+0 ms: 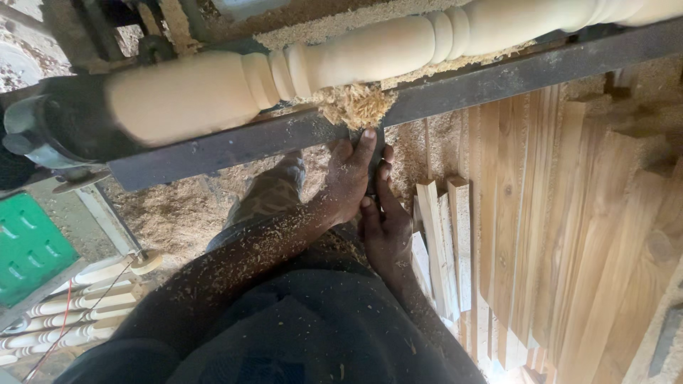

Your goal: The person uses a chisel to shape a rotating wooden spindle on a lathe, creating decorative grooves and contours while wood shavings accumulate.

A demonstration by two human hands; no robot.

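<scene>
Both our hands are bunched together on a dark turning tool (pixel 375 153). Our left hand (pixel 346 181) is closed around it, fingers stretched up along the blade toward the rest. Our right hand (pixel 386 227) sits just below and touches the left, clamped on the same tool lower down. The handle itself is mostly hidden between the palms, so we can't really make out its shape.

The tip goes up over the dark metal tool rest bar (pixel 455 89) and meets the pale wooden spindle (pixel 370 50) right where a fluffy clump of shavings (pixel 353 105) piles up. The spindle runs across the top of the view, already shaped with beads and coves, and its left end looks blurred next to the dark lathe head (pixel 50 128).

Sawdust is all over our forearms and dark shirt (pixel 313 334). Off to the right, wooden planks (pixel 555 235) stand leaning together. Down at lower left lies a stack of finished turned spindles (pixel 85 309), with a green crate (pixel 28 245) just above them.
</scene>
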